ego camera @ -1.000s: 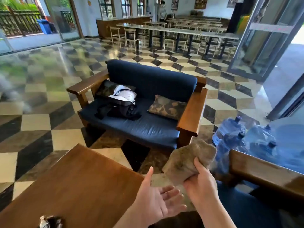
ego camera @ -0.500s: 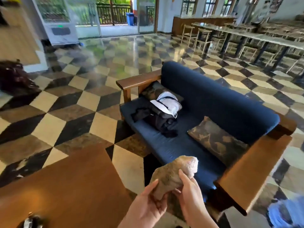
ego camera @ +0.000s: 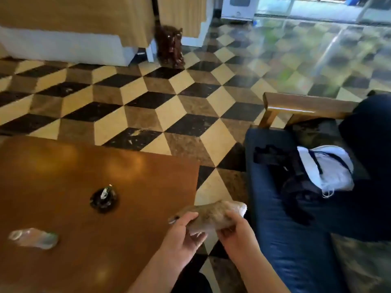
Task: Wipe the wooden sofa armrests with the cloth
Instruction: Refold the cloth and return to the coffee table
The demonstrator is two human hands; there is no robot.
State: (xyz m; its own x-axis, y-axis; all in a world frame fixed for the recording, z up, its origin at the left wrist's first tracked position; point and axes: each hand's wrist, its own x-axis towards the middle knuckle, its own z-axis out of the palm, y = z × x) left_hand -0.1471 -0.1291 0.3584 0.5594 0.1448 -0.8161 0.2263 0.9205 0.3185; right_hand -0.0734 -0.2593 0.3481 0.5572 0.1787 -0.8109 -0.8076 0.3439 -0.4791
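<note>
cloth [ego camera: 213, 216] gripped by left hand [ego camera: 183, 235], right hand [ego camera: 238, 234], beside sofa [ego camera: 275, 218]

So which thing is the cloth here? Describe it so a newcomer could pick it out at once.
Start at the big brown wooden table on the left and the blue sofa on the right. In the gap between them, the left hand and right hand hold the cloth: a crumpled tan rag, the only thing held.

Crumpled tan cloth [ego camera: 213, 216] beside blue sofa's [ego camera: 281, 246] bare wooden armrest [ego camera: 306, 105]
</note>
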